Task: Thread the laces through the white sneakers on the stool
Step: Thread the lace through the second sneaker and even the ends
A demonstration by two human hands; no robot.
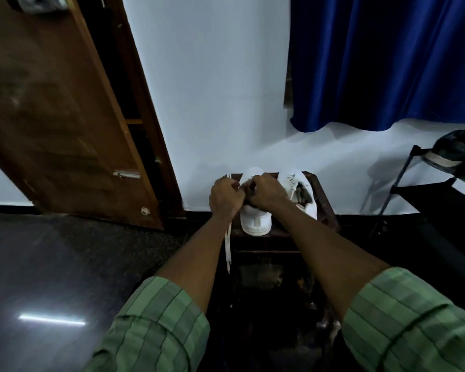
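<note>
Two white sneakers stand on a dark wooden stool (324, 200) against the wall. Both my hands are over the left sneaker (255, 222), hiding its eyelets. My left hand (224, 198) is closed on a white lace (228, 245); one end hangs down past the stool's front edge and a short end sticks up by my knuckles. At the tongue of the same shoe, my right hand (266, 193) is closed, pinching the lace. The right sneaker (297, 190) lies beside it with its lace loose across the opening.
A brown wooden door (65, 116) stands open at the left. A blue curtain (384, 63) hangs at the upper right. A black shoe rack (424, 189) with a dark shoe stands at the right. The floor is dark and glossy.
</note>
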